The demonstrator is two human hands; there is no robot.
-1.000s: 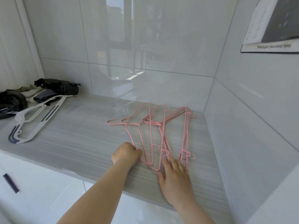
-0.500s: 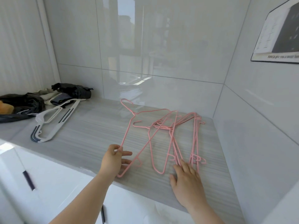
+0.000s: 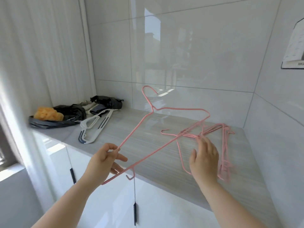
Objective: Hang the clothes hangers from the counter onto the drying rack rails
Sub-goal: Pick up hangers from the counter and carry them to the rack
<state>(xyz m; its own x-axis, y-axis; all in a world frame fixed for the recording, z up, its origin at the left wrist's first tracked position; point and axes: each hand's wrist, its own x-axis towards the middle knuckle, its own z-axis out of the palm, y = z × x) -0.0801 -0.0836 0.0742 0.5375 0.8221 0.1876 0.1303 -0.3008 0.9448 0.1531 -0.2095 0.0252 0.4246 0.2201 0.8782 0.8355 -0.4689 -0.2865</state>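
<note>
Lying beyond the held pink hanger (image 3: 131, 132): white hangers (image 3: 95, 127), black bags (image 3: 74, 111).

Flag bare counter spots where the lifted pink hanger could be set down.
Widest bare patch: mid counter between the white hangers and the pink hanger pile. Smaller strip at front right, between pile and side wall. Crowded: left end, with black bag and clothes; the right hand is over the pile.
</note>
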